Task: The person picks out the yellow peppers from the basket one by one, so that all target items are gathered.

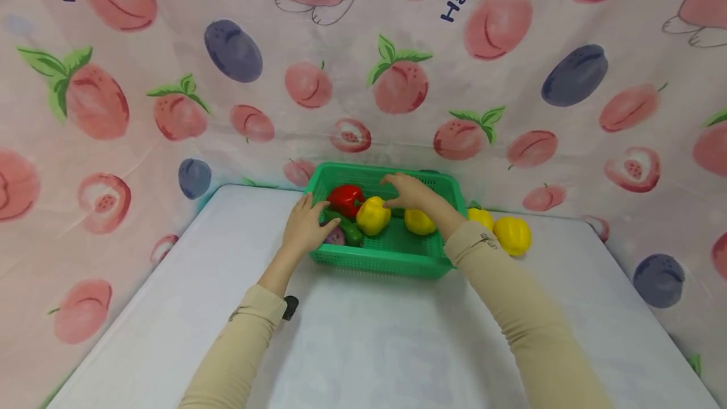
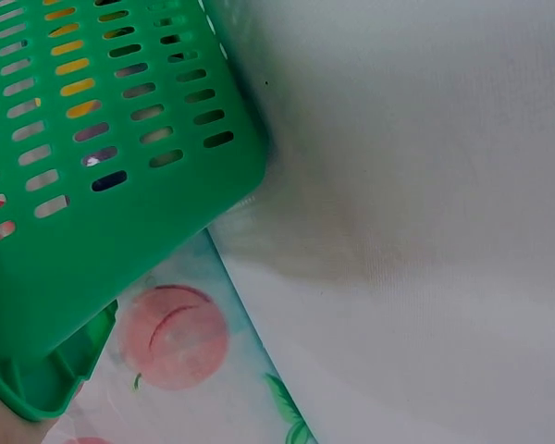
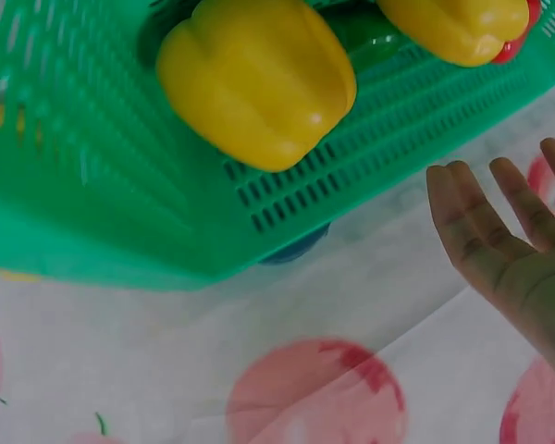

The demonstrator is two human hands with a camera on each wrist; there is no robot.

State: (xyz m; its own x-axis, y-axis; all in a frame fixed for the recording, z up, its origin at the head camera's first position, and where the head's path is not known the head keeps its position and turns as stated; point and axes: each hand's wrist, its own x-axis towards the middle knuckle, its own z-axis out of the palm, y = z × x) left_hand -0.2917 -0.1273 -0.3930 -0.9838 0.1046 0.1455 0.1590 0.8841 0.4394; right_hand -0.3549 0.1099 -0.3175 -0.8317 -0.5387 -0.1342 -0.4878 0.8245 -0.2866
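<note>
A green perforated plastic basket (image 1: 386, 264) stands against the back of the table. My left hand (image 1: 303, 226) touches its left rim, fingers spread and thumb reaching over the inside; only a sliver of that hand shows in the left wrist view. My right hand (image 1: 411, 191) hovers over the basket's back side, fingers spread and holding nothing. Inside the basket are a red bell pepper (image 1: 344, 199), a yellow bell pepper (image 1: 373, 217), another yellow bell pepper (image 3: 259, 83) at the right, a long green vegetable (image 1: 351, 230) and a purple item (image 1: 335, 236) partly hidden by my left thumb.
Two more yellow bell peppers lie on the white table (image 1: 375, 346) right of the basket, the nearer one (image 1: 513, 236) in plain sight, the other (image 1: 480, 217) partly covered by my arm. A fruit-printed cloth (image 1: 352, 81) rises behind the table and along its sides.
</note>
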